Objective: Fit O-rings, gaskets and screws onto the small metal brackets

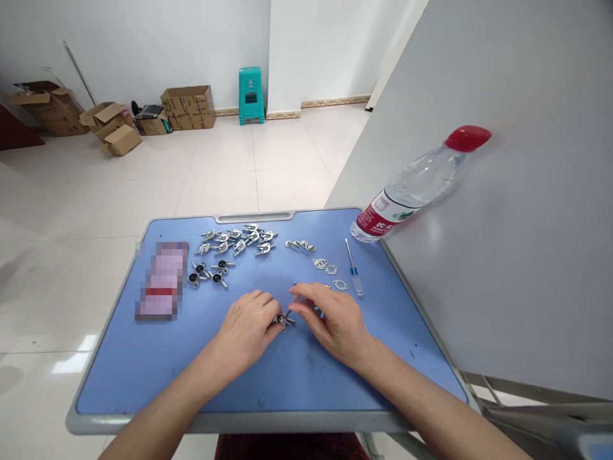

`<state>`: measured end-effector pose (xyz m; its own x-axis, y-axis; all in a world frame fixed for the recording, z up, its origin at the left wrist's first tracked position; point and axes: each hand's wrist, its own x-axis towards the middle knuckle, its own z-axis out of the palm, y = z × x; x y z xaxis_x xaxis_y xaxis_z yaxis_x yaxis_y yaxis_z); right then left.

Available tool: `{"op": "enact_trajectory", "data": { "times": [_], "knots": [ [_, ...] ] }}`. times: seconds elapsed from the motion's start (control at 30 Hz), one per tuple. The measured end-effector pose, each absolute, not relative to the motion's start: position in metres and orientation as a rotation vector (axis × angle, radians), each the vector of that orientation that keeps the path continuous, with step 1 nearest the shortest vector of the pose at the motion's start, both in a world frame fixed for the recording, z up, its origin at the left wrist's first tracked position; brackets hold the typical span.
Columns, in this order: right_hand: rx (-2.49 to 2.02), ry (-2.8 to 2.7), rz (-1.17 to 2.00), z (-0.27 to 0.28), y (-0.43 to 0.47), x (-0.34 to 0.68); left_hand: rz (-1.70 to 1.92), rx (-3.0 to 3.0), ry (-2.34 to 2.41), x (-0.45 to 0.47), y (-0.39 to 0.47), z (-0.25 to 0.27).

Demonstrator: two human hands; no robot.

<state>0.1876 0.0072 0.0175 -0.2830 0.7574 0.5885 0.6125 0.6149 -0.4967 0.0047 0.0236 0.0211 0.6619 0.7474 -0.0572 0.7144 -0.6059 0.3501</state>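
My left hand (251,322) is closed around a small metal fitting (283,321) with short pipe stubs, low over the middle of the table. My right hand (330,316) is closed on what looks like a small screwdriver (300,299); its thin tip meets the fitting, and the fingers cover most of it. Beyond my hands, several fittings with silvery plates (239,246) lie in a cluster. Nearer are several fittings with black round centres (218,278). Flat oval plates (340,285) with holes and a row of small metal discs (301,245) are to the right.
A screwdriver (354,268) with a blue collar lies at the table's right. Behind it, a red-capped water bottle (407,191) stands near the grey panel (517,255). A blurred-out pinkish flat object (165,275) is at left. Cardboard boxes (189,107) and a teal stool (251,96) line the wall.
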Motion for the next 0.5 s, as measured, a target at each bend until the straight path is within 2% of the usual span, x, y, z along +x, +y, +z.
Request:
{"op": "enact_trajectory", "data": {
  "times": [0.2, 0.5],
  "knots": [
    [-1.025, -1.984, 0.411, 0.0249, 0.0053, 0.1899, 0.116, 2.523, 1.157, 0.0047, 0.0249, 0.0208],
    [-1.07, -1.866, 0.367, 0.0173, 0.0056, 0.1854, 0.105, 2.531, 1.188, 0.0054, 0.0234, 0.0193]
  ]
}}
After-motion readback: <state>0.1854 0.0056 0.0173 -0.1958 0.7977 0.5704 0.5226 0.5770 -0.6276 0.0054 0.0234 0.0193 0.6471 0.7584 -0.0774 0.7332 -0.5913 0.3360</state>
